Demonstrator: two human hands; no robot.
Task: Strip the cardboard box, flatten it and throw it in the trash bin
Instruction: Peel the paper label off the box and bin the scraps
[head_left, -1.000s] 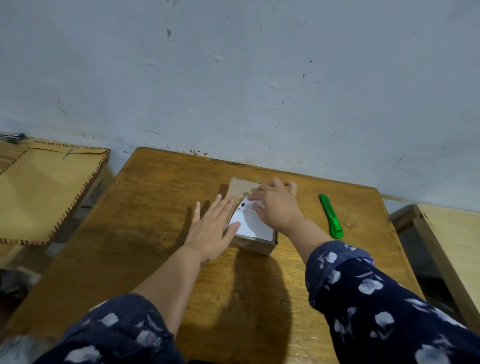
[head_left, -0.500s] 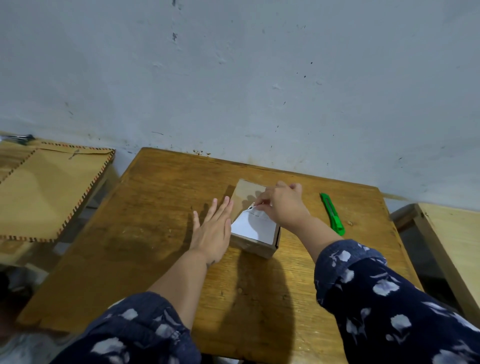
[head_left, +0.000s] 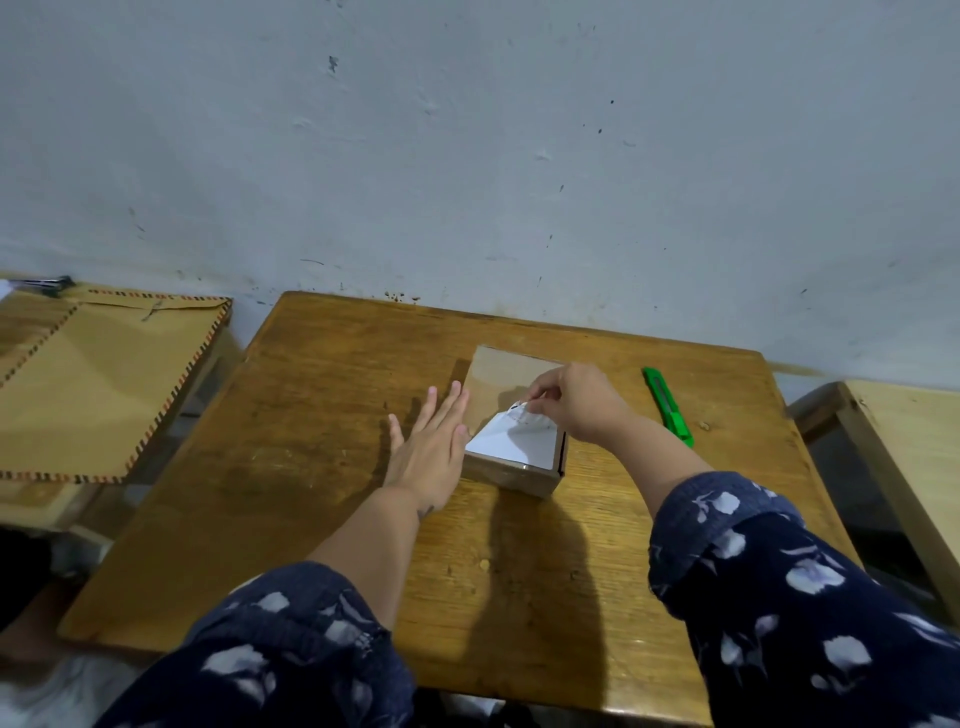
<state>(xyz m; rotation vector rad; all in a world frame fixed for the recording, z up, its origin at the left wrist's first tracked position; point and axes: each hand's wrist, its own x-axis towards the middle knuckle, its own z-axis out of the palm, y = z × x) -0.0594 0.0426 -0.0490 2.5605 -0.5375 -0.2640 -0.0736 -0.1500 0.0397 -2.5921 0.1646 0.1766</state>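
A small brown cardboard box (head_left: 501, 376) sits in the middle of the wooden table (head_left: 322, 415). A white label (head_left: 511, 439) covers the near half of its top. My right hand (head_left: 574, 402) pinches the label's far edge, which is lifted and curled back off the cardboard. My left hand (head_left: 428, 447) lies flat with fingers spread, pressed against the box's left side. No trash bin is in view.
A green utility knife (head_left: 667, 405) lies on the table right of the box. A large brown envelope (head_left: 98, 384) rests on a lower surface at the left. Another wooden surface (head_left: 914, 457) stands at the right. A grey wall rises behind the table.
My right hand has gone from pressing on the label to pinching its far edge and peeling it toward me. My left hand has slid off the box top to its left side.
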